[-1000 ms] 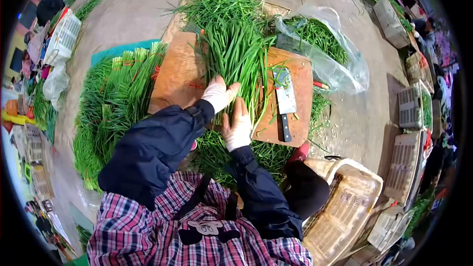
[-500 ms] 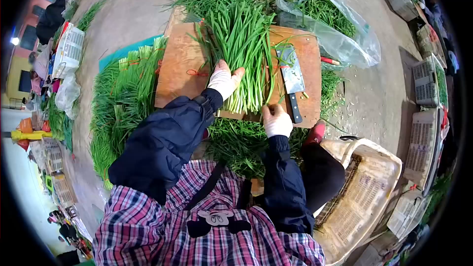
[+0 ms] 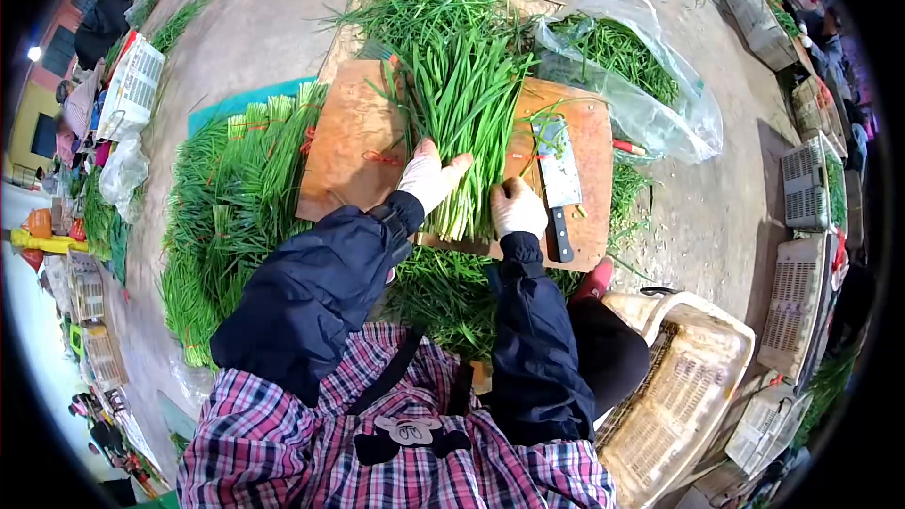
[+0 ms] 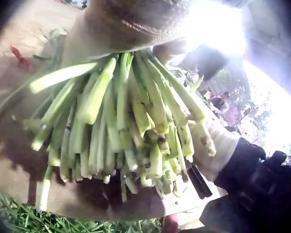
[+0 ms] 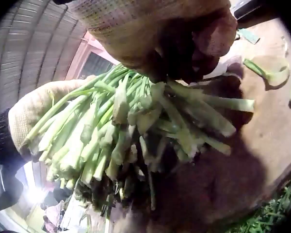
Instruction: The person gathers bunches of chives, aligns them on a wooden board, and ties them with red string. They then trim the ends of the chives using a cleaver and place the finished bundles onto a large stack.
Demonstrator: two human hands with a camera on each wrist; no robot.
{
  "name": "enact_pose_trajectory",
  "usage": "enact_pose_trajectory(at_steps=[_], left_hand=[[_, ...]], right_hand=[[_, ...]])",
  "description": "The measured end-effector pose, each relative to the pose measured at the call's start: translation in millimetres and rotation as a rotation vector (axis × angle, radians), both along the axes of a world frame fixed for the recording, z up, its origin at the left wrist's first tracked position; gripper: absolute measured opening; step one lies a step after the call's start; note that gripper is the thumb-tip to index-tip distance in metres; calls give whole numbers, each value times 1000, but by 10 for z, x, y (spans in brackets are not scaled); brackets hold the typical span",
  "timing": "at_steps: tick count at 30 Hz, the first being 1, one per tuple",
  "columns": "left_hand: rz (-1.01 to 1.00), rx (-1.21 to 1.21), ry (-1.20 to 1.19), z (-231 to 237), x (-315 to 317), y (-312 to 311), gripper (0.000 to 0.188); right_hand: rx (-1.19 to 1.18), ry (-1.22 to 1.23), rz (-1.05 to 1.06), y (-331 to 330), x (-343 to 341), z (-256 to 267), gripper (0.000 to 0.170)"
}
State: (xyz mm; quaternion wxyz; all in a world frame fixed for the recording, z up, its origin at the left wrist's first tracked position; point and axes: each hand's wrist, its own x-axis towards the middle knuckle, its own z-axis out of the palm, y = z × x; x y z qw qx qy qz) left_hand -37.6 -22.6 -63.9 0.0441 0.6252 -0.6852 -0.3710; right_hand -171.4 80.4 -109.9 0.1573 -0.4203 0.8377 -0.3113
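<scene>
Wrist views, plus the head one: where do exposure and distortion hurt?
Left wrist: glare blows out the upper right; the stems throw dark shadow on the board. Right wrist: the right hand's fingers sink into near-black shadow; bright flare lower left. Head: evenly lit centre, black surround, baskets at the right edge lean with fisheye stretch.

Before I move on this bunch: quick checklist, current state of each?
1. Left hand holding the green bunch: ok, wrapped over its stalks.
2. Right hand gripping stalks: cannot tell; fingers curled at the bunch's right edge, contact hidden.
3. Stalk ends level: not ok, they finish at different lengths.
4. Knife out of the hands: ok, flat on the board, right of the right hand.
5. Blade free of scraps: not ok, green bits lie on it.
</scene>
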Motion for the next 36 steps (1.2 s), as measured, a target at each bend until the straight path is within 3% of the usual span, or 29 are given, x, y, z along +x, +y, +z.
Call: enact_pose_trajectory(at_steps=[2, 3, 4, 6, 8, 10, 12, 17, 24, 26, 29, 30, 32, 33, 34, 36], left_hand=[[-8, -41, -28, -94, -19, -22, 100], [10, -54, 71, -109, -51, 10, 101], [-37, -72, -102, -118, -110, 80, 101], [8, -132, -142, -222, -208, 188, 101], [13, -208, -153, -255, -254, 230, 98], [43, -169, -141, -146, -279, 255, 98], [23, -165, -74, -216, -184, 210, 98], [3, -128, -25, -40, -81, 188, 100], [-7, -209, 212, -64, 299, 295, 89], [18, -309, 352, -83, 393, 372, 62], [62, -289, 449, -113, 503, 412, 44], [91, -288, 516, -148, 523, 426, 42], [157, -301, 645, -212, 593, 436, 38], [201, -212, 731, -108, 650, 451, 39], [246, -328, 713, -181, 712, 431, 36], [597, -110, 1028, -300, 837, 410, 31]], right_hand=[[-65, 26, 57, -63, 64, -35, 18], [16, 54, 126, -101, 138, 26, 16], [-22, 37, 148, -112, 229, -10, 16], [121, 68, 255, -133, 254, 60, 15], [46, 128, 328, -70, 98, -46, 17], [137, 99, 428, -40, -98, 88, 18], [52, 6, 449, 38, -327, 101, 14], [18, 187, 317, -136, -732, 36, 13], [257, 355, 413, -488, -763, -22, 12], [426, 427, 467, -500, -749, -80, 13], [498, 419, 540, -355, -696, 3, 16], [392, 383, 573, -246, -689, 6, 17], [593, 353, 638, -154, -590, 135, 19], [505, 321, 661, -68, -603, 81, 20], [419, 286, 691, 23, -675, 2, 20], [346, 276, 647, 89, -768, -25, 20]])
